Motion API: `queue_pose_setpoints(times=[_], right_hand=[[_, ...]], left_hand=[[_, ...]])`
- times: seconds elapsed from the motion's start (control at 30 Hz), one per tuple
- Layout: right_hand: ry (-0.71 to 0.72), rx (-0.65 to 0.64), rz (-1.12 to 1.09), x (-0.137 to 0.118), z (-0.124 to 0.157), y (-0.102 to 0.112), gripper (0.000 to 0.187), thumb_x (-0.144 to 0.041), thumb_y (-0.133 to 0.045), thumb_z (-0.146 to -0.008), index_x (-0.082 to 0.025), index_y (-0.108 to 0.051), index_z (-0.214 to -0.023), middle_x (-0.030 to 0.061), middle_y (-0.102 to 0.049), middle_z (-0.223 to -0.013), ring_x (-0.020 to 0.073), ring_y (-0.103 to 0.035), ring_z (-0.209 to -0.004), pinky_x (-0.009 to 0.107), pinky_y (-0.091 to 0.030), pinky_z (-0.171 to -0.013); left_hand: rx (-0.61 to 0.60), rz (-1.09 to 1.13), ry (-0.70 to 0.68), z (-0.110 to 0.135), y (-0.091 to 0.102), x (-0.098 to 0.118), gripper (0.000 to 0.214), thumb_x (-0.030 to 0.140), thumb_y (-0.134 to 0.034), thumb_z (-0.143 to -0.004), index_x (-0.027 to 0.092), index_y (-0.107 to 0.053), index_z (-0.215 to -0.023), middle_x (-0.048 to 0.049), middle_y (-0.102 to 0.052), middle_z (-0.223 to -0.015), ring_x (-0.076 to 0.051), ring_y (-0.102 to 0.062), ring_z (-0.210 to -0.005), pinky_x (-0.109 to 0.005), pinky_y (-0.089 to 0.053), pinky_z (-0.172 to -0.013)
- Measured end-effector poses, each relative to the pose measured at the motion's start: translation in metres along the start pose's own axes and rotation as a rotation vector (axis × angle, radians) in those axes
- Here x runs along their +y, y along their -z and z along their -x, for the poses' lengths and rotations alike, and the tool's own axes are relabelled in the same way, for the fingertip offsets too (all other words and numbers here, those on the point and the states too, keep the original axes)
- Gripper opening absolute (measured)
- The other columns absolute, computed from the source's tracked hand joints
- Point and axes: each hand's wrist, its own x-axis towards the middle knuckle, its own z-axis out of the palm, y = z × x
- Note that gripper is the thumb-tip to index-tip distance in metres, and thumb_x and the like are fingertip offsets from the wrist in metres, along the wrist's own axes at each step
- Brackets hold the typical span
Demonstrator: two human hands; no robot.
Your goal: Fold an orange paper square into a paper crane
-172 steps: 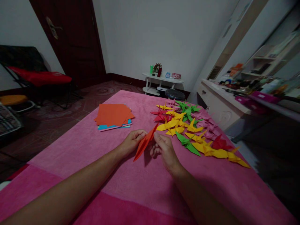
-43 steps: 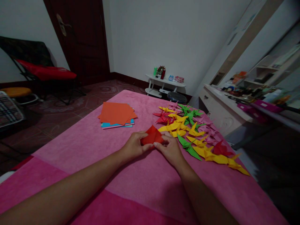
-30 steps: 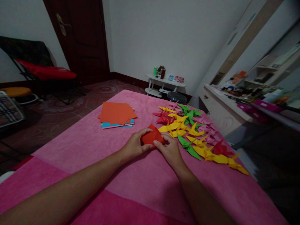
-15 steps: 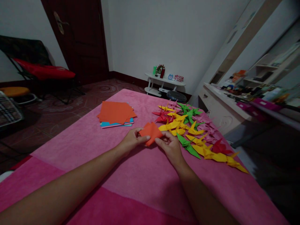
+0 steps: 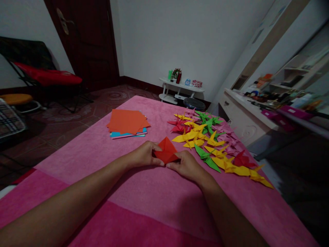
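Note:
A folded piece of orange paper [image 5: 166, 151] is held between my two hands just above the pink cloth [image 5: 144, 192]. My left hand [image 5: 149, 153] grips its left corner, thumb at the lower edge. On the right side, my right hand [image 5: 186, 164] pinches the other corner, with the thumb near the bottom tip. The paper looks partly spread, one pointed flap standing up at the back and a crease across the middle. To the right of my right hand lie several folded paper cranes [image 5: 205, 157] in yellow, green, red and pink.
A stack of square paper [image 5: 128, 121], orange on top with blue and other sheets below, lies at the far left of the cloth. Beyond stand a small white shelf [image 5: 181, 85] and a dark round stool [image 5: 194, 103]. At right is a cluttered dresser [image 5: 246, 120]; a red-covered chair [image 5: 51, 77] stands left.
The orange paper has gone from a flatter folded shape to one spread apart, with a raised flap. Both thumbs have shifted down to its lower edge.

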Motion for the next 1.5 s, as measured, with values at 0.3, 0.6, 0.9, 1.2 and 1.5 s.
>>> queue_pose_setpoints(times=[0.3,0.6,0.9,1.2,1.5], right_hand=[[0.064,-0.053,0.07,-0.005,-0.001,0.005,0.013,-0.023,-0.067,-0.075,-0.024,-0.076,-0.085,-0.0019,-0.072,-0.071,0.0172,-0.063,-0.063,0.023,-0.042,-0.057],[0.102,0.021,0.279,-0.013,-0.001,0.004,0.006,-0.028,-0.07,-0.075,-0.025,-0.075,-0.076,0.0006,-0.07,-0.073,0.016,-0.059,-0.063,0.024,-0.038,-0.058],[-0.083,0.224,-0.032,-0.015,-0.007,-0.004,0.02,-0.026,-0.067,-0.074,-0.016,-0.06,-0.057,-0.0024,-0.053,-0.056,0.0107,-0.044,-0.051,0.022,-0.031,-0.047],[-0.084,0.444,-0.434,-0.018,-0.004,-0.003,0.026,-0.043,-0.058,-0.083,-0.018,-0.059,-0.089,0.0021,-0.065,-0.075,0.0166,-0.064,-0.064,0.025,-0.047,-0.058],[0.092,0.385,-0.028,-0.024,0.001,-0.007,0.027,-0.042,-0.048,-0.091,-0.022,-0.065,-0.092,0.0038,-0.069,-0.089,0.02,-0.064,-0.083,0.03,-0.047,-0.079]], left_hand=[[-0.023,-0.625,-0.053,0.004,0.006,0.024,0.005,0.017,-0.07,-0.068,0.021,-0.073,-0.071,-0.0015,-0.068,-0.075,-0.015,-0.059,-0.065,-0.023,-0.032,-0.055],[-0.036,-0.676,-0.094,0.007,0.0,0.017,0.009,0.027,-0.065,-0.076,0.019,-0.069,-0.076,-0.0025,-0.067,-0.08,-0.015,-0.057,-0.065,-0.024,-0.033,-0.058],[0.169,-0.063,0.066,0.003,-0.009,0.006,0.015,0.024,-0.065,-0.073,0.012,-0.059,-0.08,0.0025,-0.055,-0.066,-0.009,-0.047,-0.055,-0.018,-0.034,-0.05],[0.324,0.208,0.093,-0.001,-0.012,-0.005,0.029,0.031,-0.07,-0.075,0.009,-0.062,-0.092,-0.0048,-0.066,-0.078,-0.013,-0.058,-0.065,-0.022,-0.042,-0.058],[0.307,-0.076,-0.027,0.004,-0.02,0.005,0.033,0.023,-0.065,-0.076,0.019,-0.045,-0.102,0.0011,-0.062,-0.081,-0.012,-0.057,-0.066,-0.022,-0.043,-0.061]])
